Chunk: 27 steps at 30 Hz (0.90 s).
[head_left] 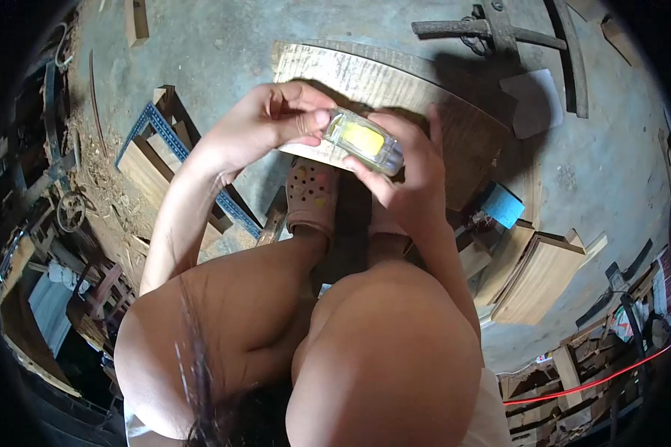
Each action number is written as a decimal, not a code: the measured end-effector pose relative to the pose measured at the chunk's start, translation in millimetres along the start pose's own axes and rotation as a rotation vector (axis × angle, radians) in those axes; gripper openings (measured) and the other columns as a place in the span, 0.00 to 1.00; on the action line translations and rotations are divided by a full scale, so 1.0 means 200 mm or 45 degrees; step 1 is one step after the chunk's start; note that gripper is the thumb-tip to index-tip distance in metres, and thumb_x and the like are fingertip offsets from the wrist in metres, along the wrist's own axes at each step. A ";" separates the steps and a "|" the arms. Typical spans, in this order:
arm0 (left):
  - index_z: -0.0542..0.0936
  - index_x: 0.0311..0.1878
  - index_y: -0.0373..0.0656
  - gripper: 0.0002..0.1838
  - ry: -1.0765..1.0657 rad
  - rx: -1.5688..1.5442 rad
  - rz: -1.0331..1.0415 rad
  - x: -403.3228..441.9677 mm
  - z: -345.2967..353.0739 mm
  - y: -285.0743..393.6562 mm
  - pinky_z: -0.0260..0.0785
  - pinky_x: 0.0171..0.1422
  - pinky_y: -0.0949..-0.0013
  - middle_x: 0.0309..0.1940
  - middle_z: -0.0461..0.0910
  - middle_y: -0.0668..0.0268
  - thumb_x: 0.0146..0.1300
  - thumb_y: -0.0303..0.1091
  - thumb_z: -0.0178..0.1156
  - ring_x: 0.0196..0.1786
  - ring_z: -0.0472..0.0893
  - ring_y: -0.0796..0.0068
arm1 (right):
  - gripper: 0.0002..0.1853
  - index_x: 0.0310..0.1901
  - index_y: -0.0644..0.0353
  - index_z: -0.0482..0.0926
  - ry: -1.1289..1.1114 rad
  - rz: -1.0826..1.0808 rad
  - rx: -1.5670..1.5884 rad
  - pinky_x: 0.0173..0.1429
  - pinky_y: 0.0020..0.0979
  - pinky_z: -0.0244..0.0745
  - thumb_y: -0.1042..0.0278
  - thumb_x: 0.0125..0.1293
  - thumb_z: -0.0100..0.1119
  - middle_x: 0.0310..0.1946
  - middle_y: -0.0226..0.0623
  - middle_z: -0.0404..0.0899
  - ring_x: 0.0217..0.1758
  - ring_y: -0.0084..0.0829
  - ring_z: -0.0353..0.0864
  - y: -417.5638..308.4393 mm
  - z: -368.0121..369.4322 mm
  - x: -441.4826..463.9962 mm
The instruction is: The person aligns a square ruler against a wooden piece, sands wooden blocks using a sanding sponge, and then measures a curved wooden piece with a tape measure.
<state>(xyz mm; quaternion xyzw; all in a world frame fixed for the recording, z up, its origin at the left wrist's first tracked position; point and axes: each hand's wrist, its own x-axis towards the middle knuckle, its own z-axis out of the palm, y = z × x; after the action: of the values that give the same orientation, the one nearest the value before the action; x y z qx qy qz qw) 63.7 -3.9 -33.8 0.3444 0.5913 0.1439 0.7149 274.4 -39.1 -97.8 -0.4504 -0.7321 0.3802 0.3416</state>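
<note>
Above a wooden board (335,67), I hold a small clear plastic case with a bright yellow rectangular panel (364,139). My right hand (414,160) wraps round its right end, with the thumb along the near edge and the fingers on the far side. My left hand (291,115) is closed at its left end, thumb and fingertips pinching near the corner. What exactly the fingertips grip there is too small to make out. The case is tilted, its yellow face turned up toward me. The board lies on the floor in front of my clog-style shoes (311,194).
A blue metal square (155,123) leans over wood pieces on the left. At right are a blue block (503,205) and stacked wooden planks (540,279). A metal clamp-like tool (499,31) lies at top right. A red cable (589,387) crosses lower right.
</note>
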 end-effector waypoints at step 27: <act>0.79 0.40 0.46 0.16 0.316 0.067 0.089 0.01 -0.25 -0.06 0.68 0.52 0.77 0.33 0.77 0.76 0.62 0.49 0.63 0.37 0.74 0.86 | 0.30 0.50 0.50 0.76 -0.056 -0.028 -0.413 0.51 0.38 0.66 0.73 0.40 0.70 0.41 0.32 0.76 0.46 0.38 0.74 0.03 -0.38 0.04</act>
<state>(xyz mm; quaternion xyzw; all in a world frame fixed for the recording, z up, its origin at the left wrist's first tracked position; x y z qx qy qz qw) 15.4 4.9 -46.8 0.3628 0.6664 0.1946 0.6216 339.0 -11.3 -65.6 -0.4832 -0.7960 0.2631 0.2524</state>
